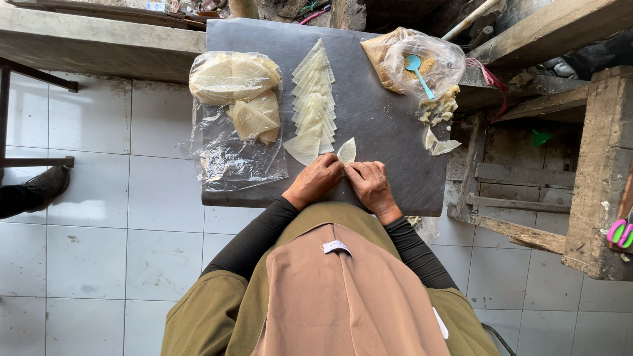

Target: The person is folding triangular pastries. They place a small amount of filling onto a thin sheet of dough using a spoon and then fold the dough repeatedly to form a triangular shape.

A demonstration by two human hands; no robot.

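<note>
Wrapper point(347, 151), one thin pale pastry triangle, sits on the grey board point(382, 118) at its near edge, just right of the bottom of the fanned row of wrappers point(314, 99). Both my hands are on it: left hand point(316, 180) and right hand point(371, 184) touch each other, fingers curled and pinching the wrapper's lower edge. Looks light, limp, easy to tear; I'd judge it wants fingertip grip at the edges, not the middle. Bagged stack of wrappers point(237, 92) lies on the board's left part, well apart from my hands. Bag of filling point(422, 62) with a blue spoon point(418, 72) is at the board's far right corner, and crumbly lumps point(438, 109) sit just below that bag.
</note>
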